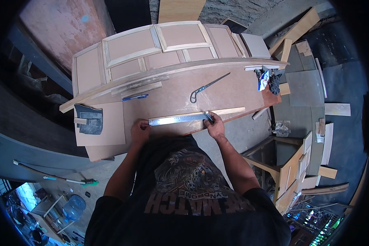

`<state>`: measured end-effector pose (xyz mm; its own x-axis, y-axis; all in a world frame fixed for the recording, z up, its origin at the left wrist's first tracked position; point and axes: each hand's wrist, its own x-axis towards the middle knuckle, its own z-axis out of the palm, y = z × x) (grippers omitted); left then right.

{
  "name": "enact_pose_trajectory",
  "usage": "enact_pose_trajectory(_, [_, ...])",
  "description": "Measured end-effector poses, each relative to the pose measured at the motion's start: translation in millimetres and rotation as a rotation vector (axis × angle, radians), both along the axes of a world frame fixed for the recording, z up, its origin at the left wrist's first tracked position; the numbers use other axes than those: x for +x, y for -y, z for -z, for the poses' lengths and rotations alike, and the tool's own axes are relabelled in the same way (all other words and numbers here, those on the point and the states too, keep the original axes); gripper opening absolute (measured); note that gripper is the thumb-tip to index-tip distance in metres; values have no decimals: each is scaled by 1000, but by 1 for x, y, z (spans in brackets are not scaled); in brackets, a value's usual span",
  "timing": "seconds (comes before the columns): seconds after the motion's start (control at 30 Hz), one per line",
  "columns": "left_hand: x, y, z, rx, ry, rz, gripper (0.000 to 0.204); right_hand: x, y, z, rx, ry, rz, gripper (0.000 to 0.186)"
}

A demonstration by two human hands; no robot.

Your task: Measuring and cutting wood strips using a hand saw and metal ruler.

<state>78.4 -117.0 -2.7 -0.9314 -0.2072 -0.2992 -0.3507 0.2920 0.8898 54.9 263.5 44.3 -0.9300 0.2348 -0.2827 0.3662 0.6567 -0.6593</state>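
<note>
A shiny flat metal ruler (176, 119) lies along a narrow light wooden strip (229, 111) near the table's front edge. With fingers pinched together, my left hand (140, 130) holds the ruler's left end. My right hand (215, 126) is closed at the ruler's other end, around a slim dark object (209, 117) whose kind I cannot make out. Farther back on the brown table (172, 92) lies a handsaw (205, 88) with a dark handle and narrow blade. A blue pen-like tool (135, 97) rests to the left, beside short wood pieces.
Framed wooden panels (131, 45) stand along the table's back, behind a long wooden rail (172, 67). At left, dark sandpaper (89, 119) lies on a thin board (112, 129). Crumpled dark cloth (274, 84) sits at the right end. A wooden frame (279, 176) stands low at right.
</note>
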Motion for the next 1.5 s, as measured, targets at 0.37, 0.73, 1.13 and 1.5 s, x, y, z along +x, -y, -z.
enact_pose_trajectory(0.37, [-1, -1, -3, -72, -7, 35, 19, 7, 1, 0, 84, -59, 53, 59])
enact_pose_trajectory(0.73, [-2, 0, 3, -27, -10, 17, 18, 8, 0, 1, -106, -52, 149, 50])
enact_pose_trajectory(1.13, [0, 0, 0, -30, -21, 25, 14, 11, -4, 12, -46, -115, 98, 52])
enact_pose_trajectory(1.5, [3, 6, 20, -27, -18, 7, 16, 13, 2, 9, -97, -135, 138, 46])
